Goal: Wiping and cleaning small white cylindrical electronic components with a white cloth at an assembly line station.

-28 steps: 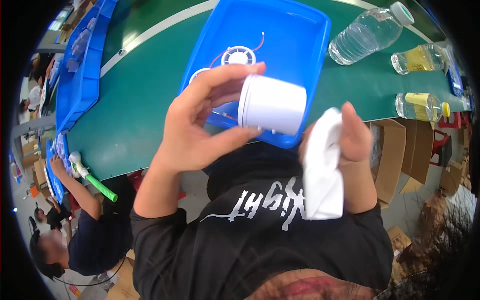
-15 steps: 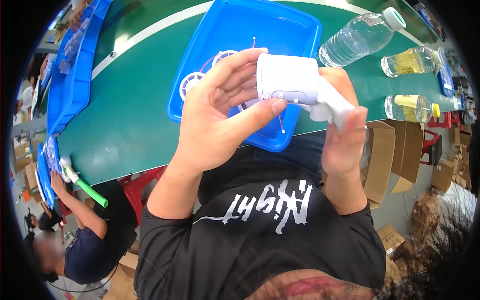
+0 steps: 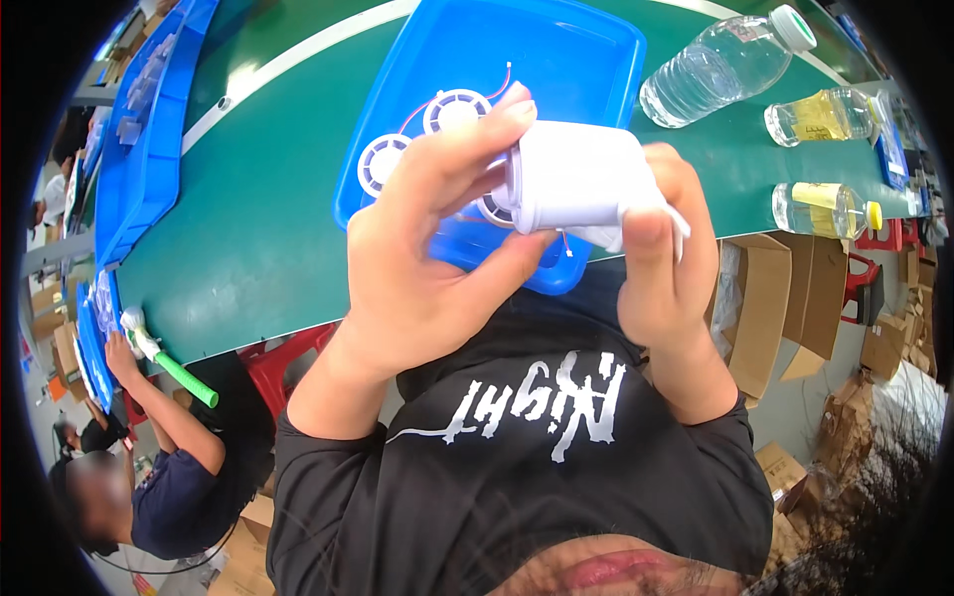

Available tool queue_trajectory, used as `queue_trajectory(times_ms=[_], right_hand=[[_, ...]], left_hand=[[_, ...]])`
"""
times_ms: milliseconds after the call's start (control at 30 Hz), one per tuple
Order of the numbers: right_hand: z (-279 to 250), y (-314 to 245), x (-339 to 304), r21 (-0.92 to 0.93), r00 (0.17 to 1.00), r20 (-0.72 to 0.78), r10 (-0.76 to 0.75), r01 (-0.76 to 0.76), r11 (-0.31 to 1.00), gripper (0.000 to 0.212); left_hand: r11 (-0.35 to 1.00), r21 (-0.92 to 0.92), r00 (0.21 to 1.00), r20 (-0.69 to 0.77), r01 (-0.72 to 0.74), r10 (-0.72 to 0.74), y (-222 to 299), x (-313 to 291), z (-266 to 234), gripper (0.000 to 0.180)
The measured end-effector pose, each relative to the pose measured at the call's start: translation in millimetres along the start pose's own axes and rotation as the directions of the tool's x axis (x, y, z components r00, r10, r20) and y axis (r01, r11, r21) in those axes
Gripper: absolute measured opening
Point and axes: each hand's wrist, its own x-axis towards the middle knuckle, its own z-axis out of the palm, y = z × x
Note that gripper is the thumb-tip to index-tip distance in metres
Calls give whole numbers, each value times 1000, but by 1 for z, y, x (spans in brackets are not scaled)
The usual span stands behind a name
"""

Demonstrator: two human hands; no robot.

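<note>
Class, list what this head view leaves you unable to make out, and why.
Head view:
- Right end of the white cup: hidden by the cloth and right hand.
- Much of the lowest round part: covered by the cup and left hand.
- Far rim of the blue tray: partly cut off by the top edge.
- Pieces in the left bin: too small to identify.

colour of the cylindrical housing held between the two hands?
Plain white; the cylindrical housing shows best in the head view.

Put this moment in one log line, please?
left hand: holds white cup | right hand: holds white cloth at cup's end | blue tray: holds round white parts
</note>
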Motion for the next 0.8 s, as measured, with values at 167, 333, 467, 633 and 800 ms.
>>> queue_trajectory(times_ms=[167, 333, 467, 633, 800], right_hand=[[-2, 3, -3, 370, 958, 72, 279, -285, 884, 25], [1, -1, -4, 82, 997, -64, 31, -25, 996, 21], [-3, -1, -7, -208, 984, 38, -176, 180, 961, 17], [1, -5, -11, -6, 1000, 13, 24, -24, 1000, 21], [-1, -2, -10, 369, 915, 91, 394, -398, 840, 28]], left_hand=[[967, 194, 986, 5, -167, 169, -8, -1, -2, 57], [989, -18, 989, 16, 148, -148, 9, -6, -3, 69], [929, -255, 963, 95, 268, -251, 12, -8, -10, 65], [998, -52, 998, 52, 36, -34, 9, -14, -6, 58], [927, 285, 963, 183, -246, 200, -3, -11, -14, 57]])
